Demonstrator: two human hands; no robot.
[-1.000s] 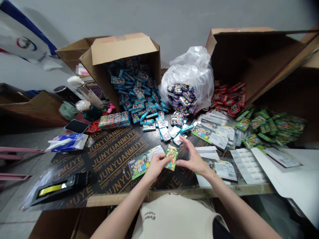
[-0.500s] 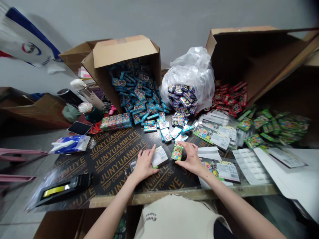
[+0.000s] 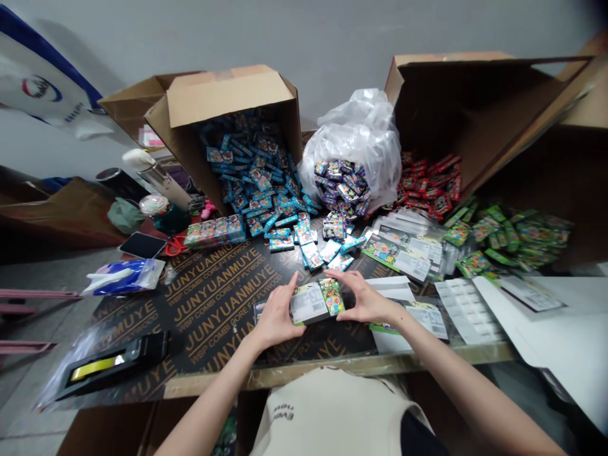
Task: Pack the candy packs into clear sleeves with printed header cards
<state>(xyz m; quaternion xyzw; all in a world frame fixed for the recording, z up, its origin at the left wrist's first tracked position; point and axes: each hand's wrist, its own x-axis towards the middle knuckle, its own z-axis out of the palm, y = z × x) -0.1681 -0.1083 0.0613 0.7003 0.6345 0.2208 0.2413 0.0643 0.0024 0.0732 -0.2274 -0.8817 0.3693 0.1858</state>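
Small box: a small green patterned cardboard box (image 3: 334,297) lies against the right end of the printed packet, just above the worktop's front edge.
Printed packet: a flat rectangular packet with a pale grey label (image 3: 308,303), its left part covered by fingers.
Left hand: the left hand (image 3: 279,313) pinches the packet, index finger at the far edge, thumb at the near edge.
Right hand: the right hand (image 3: 365,299) pinches the green box between thumb and fingers.
Worktop: a black worktop with gold lettering (image 3: 209,297).
Beyond the hands: loose small blue boxes (image 3: 311,255), near a brown cardboard carton (image 3: 232,95) spilling more.
Behind: a clear plastic bag (image 3: 351,136) with small purple boxes (image 3: 342,187) at its mouth.
Right side: small red boxes (image 3: 430,183) and a heap of green packs (image 3: 517,237).
Left front: a black tape dispenser (image 3: 111,367).
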